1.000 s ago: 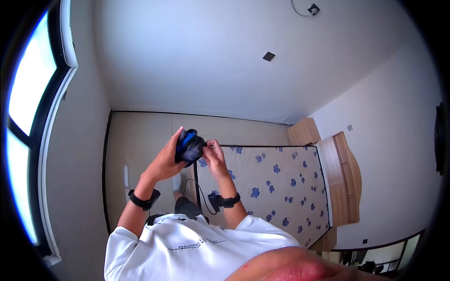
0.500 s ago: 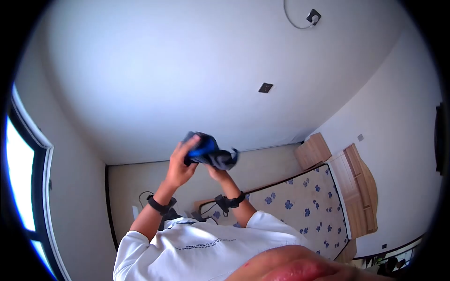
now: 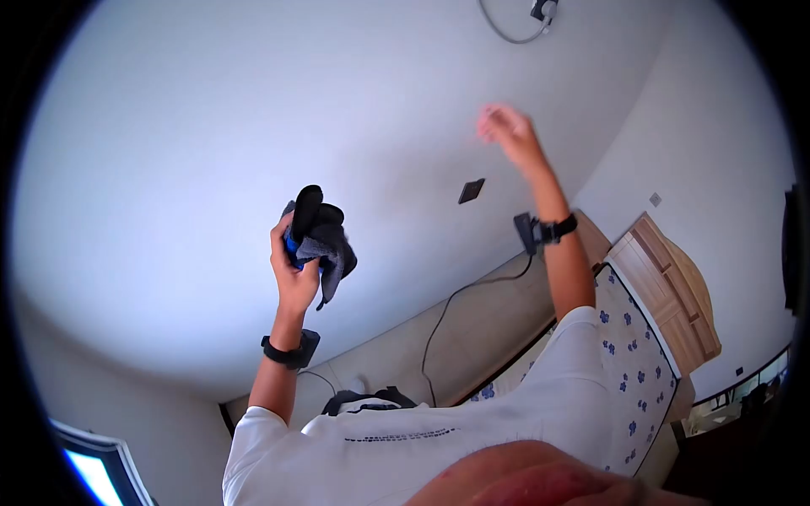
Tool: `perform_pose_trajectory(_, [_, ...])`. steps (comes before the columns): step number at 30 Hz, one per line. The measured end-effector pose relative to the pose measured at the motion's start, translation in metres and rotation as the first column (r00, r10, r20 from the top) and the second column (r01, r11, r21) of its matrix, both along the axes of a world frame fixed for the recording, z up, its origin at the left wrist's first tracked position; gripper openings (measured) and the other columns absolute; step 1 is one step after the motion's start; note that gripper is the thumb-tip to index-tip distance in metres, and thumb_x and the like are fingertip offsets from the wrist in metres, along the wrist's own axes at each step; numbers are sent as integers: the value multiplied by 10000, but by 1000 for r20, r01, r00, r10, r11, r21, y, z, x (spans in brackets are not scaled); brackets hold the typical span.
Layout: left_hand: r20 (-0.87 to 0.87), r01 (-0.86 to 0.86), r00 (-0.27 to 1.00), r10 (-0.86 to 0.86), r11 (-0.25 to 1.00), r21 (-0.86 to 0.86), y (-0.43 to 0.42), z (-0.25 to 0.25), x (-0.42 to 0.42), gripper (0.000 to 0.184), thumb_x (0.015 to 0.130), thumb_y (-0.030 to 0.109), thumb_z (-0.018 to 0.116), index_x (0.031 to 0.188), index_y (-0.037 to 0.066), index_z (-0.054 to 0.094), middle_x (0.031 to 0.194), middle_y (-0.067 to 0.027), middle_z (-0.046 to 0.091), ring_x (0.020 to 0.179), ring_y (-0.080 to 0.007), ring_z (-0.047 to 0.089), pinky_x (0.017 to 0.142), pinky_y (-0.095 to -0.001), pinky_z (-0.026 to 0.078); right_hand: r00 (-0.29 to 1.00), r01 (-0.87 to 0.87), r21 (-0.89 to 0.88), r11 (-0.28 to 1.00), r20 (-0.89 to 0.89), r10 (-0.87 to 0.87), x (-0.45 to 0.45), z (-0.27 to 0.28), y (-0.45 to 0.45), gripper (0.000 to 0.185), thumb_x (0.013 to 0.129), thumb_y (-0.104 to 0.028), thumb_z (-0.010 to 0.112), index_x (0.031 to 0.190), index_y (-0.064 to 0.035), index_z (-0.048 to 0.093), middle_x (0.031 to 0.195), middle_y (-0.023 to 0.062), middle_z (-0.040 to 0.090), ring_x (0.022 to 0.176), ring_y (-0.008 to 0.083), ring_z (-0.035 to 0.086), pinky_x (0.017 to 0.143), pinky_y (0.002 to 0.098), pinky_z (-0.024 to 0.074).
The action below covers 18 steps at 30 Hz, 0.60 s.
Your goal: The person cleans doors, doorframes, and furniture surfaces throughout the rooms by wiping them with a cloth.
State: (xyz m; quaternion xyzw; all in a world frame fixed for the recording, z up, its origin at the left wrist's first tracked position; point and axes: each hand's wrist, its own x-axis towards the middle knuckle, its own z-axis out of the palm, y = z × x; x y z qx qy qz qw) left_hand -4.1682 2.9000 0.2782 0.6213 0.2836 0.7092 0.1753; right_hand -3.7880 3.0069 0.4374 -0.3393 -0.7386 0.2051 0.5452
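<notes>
My left hand [image 3: 291,274] is closed around a soft-looking bundle [image 3: 325,240], black and dark grey with some blue. Rounded black flaps stand up from its top, and a grey fuzzy fold hangs down on its right side. What exactly it is, I cannot make out. Off to the right and higher up, my right hand [image 3: 510,135] is raised in front of the wall, apart from the bundle. Motion smears its fingers, and no object shows in it. Each wrist wears a black strap with a small box.
A pale wall [image 3: 202,126] fills most of the view, with a dark wall plate [image 3: 472,191] and a plugged-in cable [image 3: 515,40]. At right are a mattress [image 3: 629,337] with blue flowers and a wooden headboard [image 3: 666,287]. A cable [image 3: 443,312] hangs from my right wrist box.
My right hand has let go of the bundle and swung up and right. My left hand has moved left with the bundle still in it. The view has also shifted.
</notes>
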Motion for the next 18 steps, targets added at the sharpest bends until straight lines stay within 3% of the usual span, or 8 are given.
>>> perform_pose_trajectory(1, [4, 20, 1000, -20, 1000, 7, 15, 5, 4, 526, 801, -33, 566, 1308, 9, 428, 1146, -151, 607, 1068, -207, 587, 972, -332, 428, 979, 201, 154, 967, -79, -190, 26, 40, 19, 179, 915, -125, 625, 1053, -12, 620, 824, 31, 639, 717, 85, 587, 657, 238, 496])
perform_pose_trajectory(4, [58, -23, 998, 18, 997, 77, -37, 0, 2, 532, 809, -26, 603, 1312, 7, 431, 1158, -156, 604, 1084, -216, 587, 978, -335, 429, 917, 387, 259, 885, -206, -340, 51, 92, -9, 237, 899, -210, 662, 1042, -22, 672, 818, 38, 676, 726, 102, 623, 713, 239, 508])
perform_pose_trajectory(7, [125, 70, 988, -91, 985, 157, -34, 0, 2, 558, 799, -22, 656, 1310, 10, 435, 1168, -163, 601, 1088, -222, 589, 982, -337, 428, 769, 626, 315, 713, -96, -632, 76, 151, 10, 389, 900, -245, 683, 1167, 28, 611, 1026, 75, 660, 917, 121, 620, 828, 258, 525])
perform_pose_trajectory(11, [36, 35, 998, -47, 961, 274, -19, 15, 4, 620, 744, -11, 734, 1296, 21, 452, 1218, -153, 564, 1098, -210, 581, 950, -327, 450, 652, 706, 468, 531, -138, -745, 89, 221, 51, 562, 863, -446, 687, 1157, 28, 620, 968, 87, 686, 838, 133, 645, 771, 258, 509])
perform_pose_trajectory(13, [118, 142, 977, -178, 954, 263, -31, 37, 11, 616, 741, -5, 742, 1285, 22, 455, 1170, -153, 587, 1064, -207, 598, 931, -324, 460, 534, 735, 505, 452, -21, -845, 75, 259, 28, 670, 861, -585, 597, 1171, 9, 612, 896, 134, 693, 756, 189, 678, 769, 288, 513])
perform_pose_trajectory(15, [53, 90, 992, -113, 940, 328, -56, 80, 17, 600, 740, -21, 724, 1275, 19, 454, 1106, -147, 611, 1018, -208, 619, 904, -321, 477, 437, 727, 597, 339, -21, -899, 57, 296, 9, 712, 869, -655, 499, 1137, -6, 613, 838, 173, 688, 694, 231, 689, 782, 308, 514])
perform_pose_trajectory(17, [103, 157, 975, -197, 938, 309, -53, 85, 25, 582, 737, -38, 694, 1265, 16, 455, 1060, -134, 624, 963, -200, 632, 871, -315, 491, 420, 775, 487, 403, 79, -904, 31, 285, -3, 658, 917, -591, 416, 1139, 9, 570, 1068, 245, 664, 1050, 433, 611, 924, 452, 471])
perform_pose_trajectory(18, [104, 158, 974, -200, 935, 317, -64, 105, 31, 579, 734, -40, 683, 1264, 15, 457, 1063, -136, 622, 953, -195, 629, 859, -313, 493, 434, 772, 488, 408, 65, -899, 26, 303, -15, 658, 917, -591, 416, 1139, 9, 570, 1068, 245, 664, 1050, 433, 611, 924, 452, 471])
